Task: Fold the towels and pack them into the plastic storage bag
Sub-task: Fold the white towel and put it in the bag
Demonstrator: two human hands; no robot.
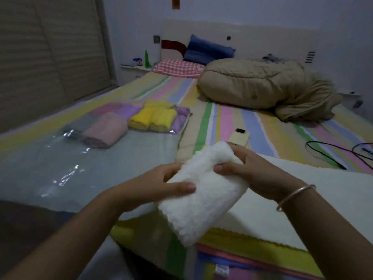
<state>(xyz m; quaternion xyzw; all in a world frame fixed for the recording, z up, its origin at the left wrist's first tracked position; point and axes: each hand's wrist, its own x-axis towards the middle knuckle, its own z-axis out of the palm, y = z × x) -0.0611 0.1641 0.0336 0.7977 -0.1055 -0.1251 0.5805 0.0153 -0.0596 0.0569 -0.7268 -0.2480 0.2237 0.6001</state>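
Observation:
Both my hands hold a folded white fluffy towel (201, 195) above the near edge of the bed. My left hand (159, 188) grips its left side, thumb on top. My right hand (248, 170), a bangle on its wrist, grips the far end. The clear plastic storage bag (66, 170) lies flat on the bed to the left. Inside it at the far end lie a folded pink towel (107, 130), yellow towels (153, 118) and purple towels (179, 120). Another white towel (314, 190) lies spread flat under my right forearm.
The bed has a striped sheet (226, 118). A bundled tan quilt (262, 85) sits at the far right, with a checked pillow (177, 67) and a blue pillow (207, 49) by the headboard. A small beige device (240, 136) lies mid-bed. Black cables (331, 156) trail at right.

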